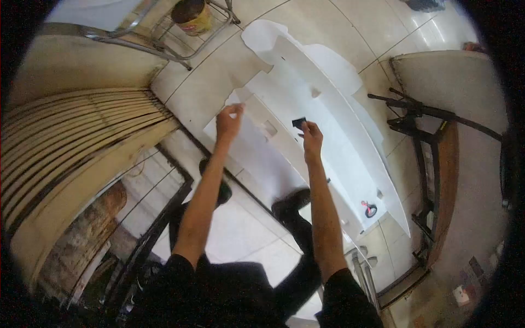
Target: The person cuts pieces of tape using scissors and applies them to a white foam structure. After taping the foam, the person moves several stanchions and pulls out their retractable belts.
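Note:
A long white panel with raised, folded sides (333, 126) lies on the tiled floor in front of me. Over its middle, my right hand (311, 139) pinches a small black piece (298, 123) between thumb and fingers. My left hand (228, 121) is raised at the panel's left side, its thumb and index finger curled together into a ring. Whether anything small is between those fingertips cannot be made out. A square cutout (269, 129) shows in the panel between my hands. Near the panel's lower right end rests a small red and black item (369, 209).
A yellow can (192, 17) stands on a metal rack at the upper left. Slatted shutter-like bars (87, 131) run along the left. A black metal frame (426, 158) stands at the right, and metal tubes (363, 276) are near my right forearm.

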Demonstrator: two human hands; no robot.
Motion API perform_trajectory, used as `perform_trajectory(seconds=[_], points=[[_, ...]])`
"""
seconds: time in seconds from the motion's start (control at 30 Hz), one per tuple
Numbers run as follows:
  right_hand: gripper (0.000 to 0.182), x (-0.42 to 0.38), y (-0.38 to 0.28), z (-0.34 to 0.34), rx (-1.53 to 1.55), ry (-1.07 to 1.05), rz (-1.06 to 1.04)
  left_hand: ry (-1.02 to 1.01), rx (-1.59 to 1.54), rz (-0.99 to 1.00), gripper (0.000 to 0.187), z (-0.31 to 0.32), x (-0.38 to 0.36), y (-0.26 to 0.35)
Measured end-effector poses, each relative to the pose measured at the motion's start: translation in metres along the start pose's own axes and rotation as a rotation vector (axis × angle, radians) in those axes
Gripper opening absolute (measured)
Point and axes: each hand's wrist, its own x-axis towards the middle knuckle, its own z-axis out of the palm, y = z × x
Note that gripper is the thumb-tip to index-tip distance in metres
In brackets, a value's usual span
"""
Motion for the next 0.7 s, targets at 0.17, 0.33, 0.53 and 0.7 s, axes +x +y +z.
perform_trajectory(seconds=[0.17, 0.33, 0.53, 0.7], points=[[0.028, 0.14, 0.133, 0.053, -0.342, -0.29, -0.042, -0.236, -0.137, 0.068, 0.026, 0.048, 0.133, -0.142], [0.025, 0.202, 0.23, 0.108, -0.247, -0.33, 0.098, -0.822, 0.156, 0.13, 0.025, 0.127, 0.199, -0.232], [0.026, 0.229, 0.275, 0.127, -0.199, -0.231, 0.129, -1.046, 0.414, 0.421, 0.029, 0.172, 0.209, -0.264], [0.027, 0.214, 0.265, 0.127, -0.442, -0.271, 0.022, -0.868, 0.596, 0.673, 0.033, 0.181, 0.205, -0.265]])
